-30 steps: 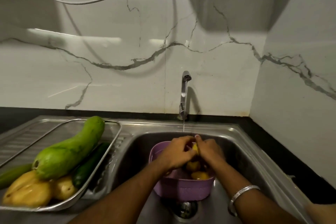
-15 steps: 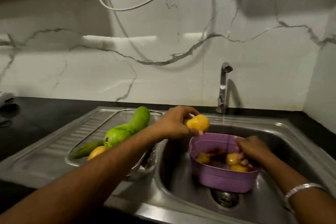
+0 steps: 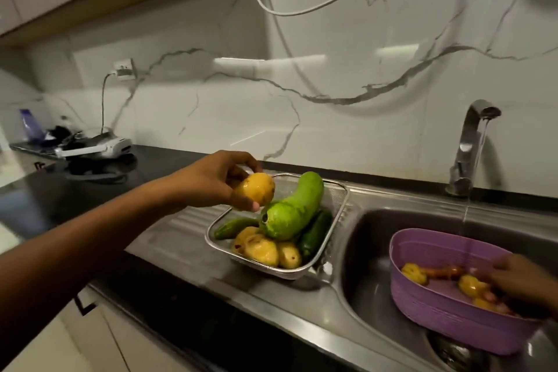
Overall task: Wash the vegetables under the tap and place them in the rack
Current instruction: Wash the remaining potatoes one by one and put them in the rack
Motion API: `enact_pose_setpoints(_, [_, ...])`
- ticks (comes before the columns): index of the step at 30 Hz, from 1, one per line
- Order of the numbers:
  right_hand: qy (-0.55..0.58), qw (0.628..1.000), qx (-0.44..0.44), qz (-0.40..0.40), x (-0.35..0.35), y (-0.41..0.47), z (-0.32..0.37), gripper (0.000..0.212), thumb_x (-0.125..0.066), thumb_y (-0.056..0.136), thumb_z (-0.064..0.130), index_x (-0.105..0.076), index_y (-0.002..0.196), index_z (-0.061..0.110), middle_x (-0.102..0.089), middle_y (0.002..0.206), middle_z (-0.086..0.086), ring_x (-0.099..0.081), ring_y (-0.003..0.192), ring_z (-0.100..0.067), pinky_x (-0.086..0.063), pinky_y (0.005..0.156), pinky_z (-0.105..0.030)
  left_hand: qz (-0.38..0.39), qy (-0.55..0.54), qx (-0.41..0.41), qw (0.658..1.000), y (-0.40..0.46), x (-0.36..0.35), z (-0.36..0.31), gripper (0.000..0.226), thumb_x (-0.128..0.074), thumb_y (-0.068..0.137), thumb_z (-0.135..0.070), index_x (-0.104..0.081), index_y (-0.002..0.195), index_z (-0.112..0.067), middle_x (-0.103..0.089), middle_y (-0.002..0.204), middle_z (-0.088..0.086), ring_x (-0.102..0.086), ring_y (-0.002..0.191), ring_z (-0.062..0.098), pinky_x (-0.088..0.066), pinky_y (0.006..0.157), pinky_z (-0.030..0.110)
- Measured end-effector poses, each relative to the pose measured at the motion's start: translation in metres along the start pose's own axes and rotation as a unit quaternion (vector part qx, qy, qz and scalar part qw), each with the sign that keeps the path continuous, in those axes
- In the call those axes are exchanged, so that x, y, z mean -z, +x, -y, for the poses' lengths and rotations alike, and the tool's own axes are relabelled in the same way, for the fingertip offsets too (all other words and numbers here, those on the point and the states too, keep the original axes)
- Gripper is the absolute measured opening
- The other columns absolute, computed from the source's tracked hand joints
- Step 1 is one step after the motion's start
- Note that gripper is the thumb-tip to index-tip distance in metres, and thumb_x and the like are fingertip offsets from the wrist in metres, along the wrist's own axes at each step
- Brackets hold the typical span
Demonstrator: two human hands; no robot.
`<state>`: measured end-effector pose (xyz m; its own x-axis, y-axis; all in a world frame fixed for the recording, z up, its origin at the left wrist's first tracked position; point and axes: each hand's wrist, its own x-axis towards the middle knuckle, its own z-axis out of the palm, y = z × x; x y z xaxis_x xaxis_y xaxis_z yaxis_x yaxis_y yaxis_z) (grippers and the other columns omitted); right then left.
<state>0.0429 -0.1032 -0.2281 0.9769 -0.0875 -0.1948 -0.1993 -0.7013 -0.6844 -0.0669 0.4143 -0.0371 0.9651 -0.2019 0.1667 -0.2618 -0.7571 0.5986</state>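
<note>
My left hand grips a wet yellow potato just above the left end of the wire rack on the drainboard. In the rack lie a big pale green gourd, dark green cucumbers and several yellow potatoes. My right hand reaches into the purple basket in the sink, among more potatoes; blur hides whether it holds one. The tap runs a thin stream into the basket.
The steel sink has its drain below the basket. Black counter stretches left, with a white device and cables at the far end, plugged into a wall socket. A white cable hangs above.
My left hand has carried the potato from the basket leftward to above the rack. My view has swung left. My right hand stays in the basket.
</note>
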Motion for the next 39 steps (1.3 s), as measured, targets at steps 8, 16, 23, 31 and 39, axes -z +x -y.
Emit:
enact_pose_setpoints(8, [-0.031,0.999,0.001,-0.027,-0.002,0.007,-0.008,0.041,-0.073,0.092,0.008,-0.072,0.051,0.002,-0.065,0.055,-0.024,-0.060,0.048,-0.031,-0.044,0.055,-0.034,0.046,0.155,0.066,0.985,-0.002,-0.015,0.032,0.061,-0.091,0.067,-0.046,-0.066,0.121,-0.032,-0.070,0.099,-0.014,-0.067,0.091,0.003,-0.052,0.077,0.019])
enact_pose_setpoints(16, [-0.018,1.000,-0.001,0.001,-0.006,0.037,-0.044,0.032,-0.080,0.086,0.028,-0.076,0.073,-0.001,-0.071,0.066,-0.023,-0.068,0.063,-0.044,-0.052,0.052,-0.032,0.151,0.066,0.123,0.979,-0.015,0.005,0.036,0.092,-0.070,0.075,-0.065,-0.039,0.155,-0.030,-0.054,0.147,-0.009,-0.052,0.133,0.007,-0.041,0.115,0.033])
enact_pose_setpoints(23, [-0.011,0.999,-0.031,-0.024,-0.008,0.046,-0.037,0.034,-0.071,0.095,0.021,-0.077,0.068,0.001,-0.071,0.066,-0.024,-0.071,0.071,-0.047,-0.059,0.071,-0.053,0.066,0.076,0.091,0.991,-0.012,0.005,0.035,0.098,-0.061,0.065,-0.088,-0.051,0.146,-0.033,-0.061,0.138,-0.008,-0.060,0.122,0.007,-0.053,0.103,0.037])
enact_pose_setpoints(31, [-0.014,0.997,-0.051,-0.057,-0.009,0.019,-0.002,0.039,-0.077,0.090,0.018,-0.072,0.058,-0.004,-0.067,0.057,-0.023,-0.070,0.067,-0.047,-0.058,0.073,-0.057,0.037,0.134,0.050,0.989,-0.016,0.006,0.012,0.090,-0.063,0.061,-0.081,-0.059,0.137,-0.032,-0.066,0.129,-0.013,-0.066,0.110,0.002,-0.056,0.099,0.035])
enact_pose_setpoints(39, [-0.062,0.998,-0.014,-0.030,-0.007,0.008,0.012,0.035,-0.074,0.092,0.023,-0.074,0.065,0.001,-0.070,0.059,-0.017,-0.069,0.061,-0.033,-0.053,0.061,-0.040,-0.143,0.090,-0.181,0.969,0.020,-0.076,-0.082,0.026,-0.073,0.090,-0.041,-0.073,0.114,-0.029,-0.074,0.100,-0.015,-0.068,0.092,-0.004,-0.061,0.081,0.029])
